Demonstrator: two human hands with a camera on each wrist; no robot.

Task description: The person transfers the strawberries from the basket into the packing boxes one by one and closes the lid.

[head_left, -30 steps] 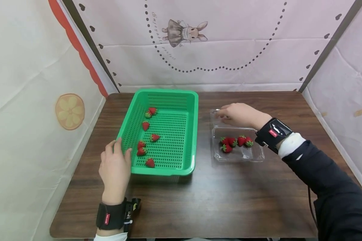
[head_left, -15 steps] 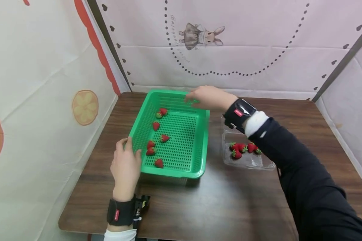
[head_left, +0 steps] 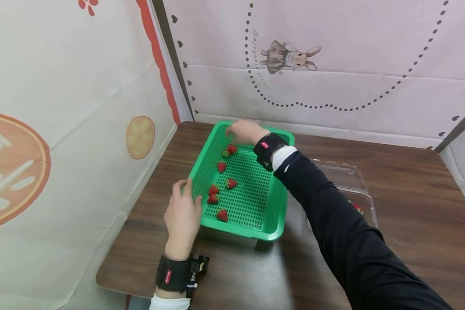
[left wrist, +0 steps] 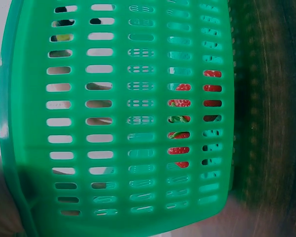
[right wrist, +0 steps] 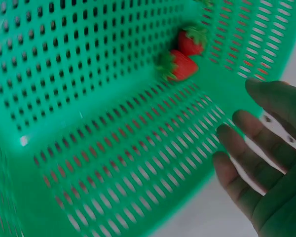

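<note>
— Strawberries, where are they?
— Seven lie in the green basket (head_left: 273, 202), which sits on the tabletop (head_left: 403, 241). A pair of strawberries (head_left: 230, 150) is at the basket's 11 o'clock corner, right under the right hand (head_left: 245, 131); the other strawberries (head_left: 218, 193) are strewn along its 9 o'clock side down to 7 o'clock.
— What is the right hand doing?
— It hangs over the far rim at about 12 o'clock. In the right wrist view its fingers (right wrist: 259, 148) are spread and nearly straight, so that grip holds nothing; the pair of strawberries lies just beyond them, untouched.
— And the left hand?
— The left hand (head_left: 183, 215) is at the basket's 8 o'clock corner with its fingers up against the rim. Whether that grip curls round the rim, I cannot tell.
— Anything else?
— A clear clamshell box (head_left: 345, 176) stands open at 3 o'clock from the basket, mostly hidden by the dark sleeve (head_left: 333, 228).
</note>
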